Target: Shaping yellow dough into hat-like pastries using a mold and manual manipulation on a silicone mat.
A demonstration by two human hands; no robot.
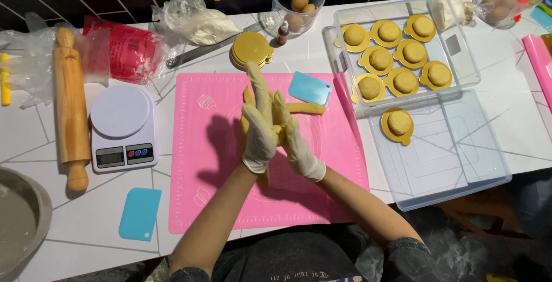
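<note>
Both my hands wear thin pale gloves and are pressed palm to palm above the pink silicone mat (pixel 322 161). My left hand (pixel 257 126) and my right hand (pixel 294 135) hold a piece of yellow dough (pixel 280 134) between them; only a sliver of it shows. A long strip of yellow dough (pixel 307 108) lies on the mat just behind my hands, and another bit of dough shows below my wrists. A light blue scraper (pixel 310 87) rests at the mat's far edge.
A clear tray (pixel 468 66) holds several dough balls on gold discs; one more disc with dough (pixel 398 124) sits on the clear lid (pixel 454 167). At left are a white kitchen scale (pixel 122 126), a wooden rolling pin (pixel 70 109), a second blue scraper (pixel 139 213) and a metal bowl (pixel 20 218). Stacked gold discs (pixel 252 49) and an egg container (pixel 298 6) stand behind.
</note>
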